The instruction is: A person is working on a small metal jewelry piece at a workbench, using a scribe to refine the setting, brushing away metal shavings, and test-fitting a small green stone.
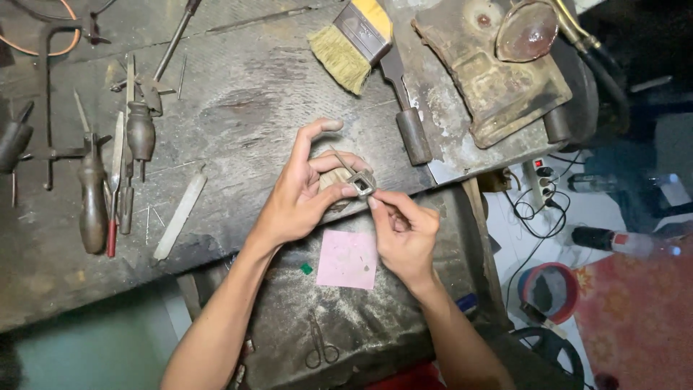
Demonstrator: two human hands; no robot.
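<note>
Surface (238,108): dull grey, scuffed and streaked. Brush (351,43), top centre: straw-yellow bristles, yellow handle. Paper square (348,258), centre: pale pink; small green stone (307,269) just left of it. Tool handles (92,202), left: dark brown. Rug (635,318), lower right: red, faintly patterned. Metal block (498,72), upper right: rusty brown.

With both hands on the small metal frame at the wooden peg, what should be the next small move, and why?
Probably a short, light stroke of the thin tool across the frame. The left hand pins the frame on the peg with the tool's tip at its edge, and the right hand steadies it from the other side, so it looks braced for fine work.
</note>
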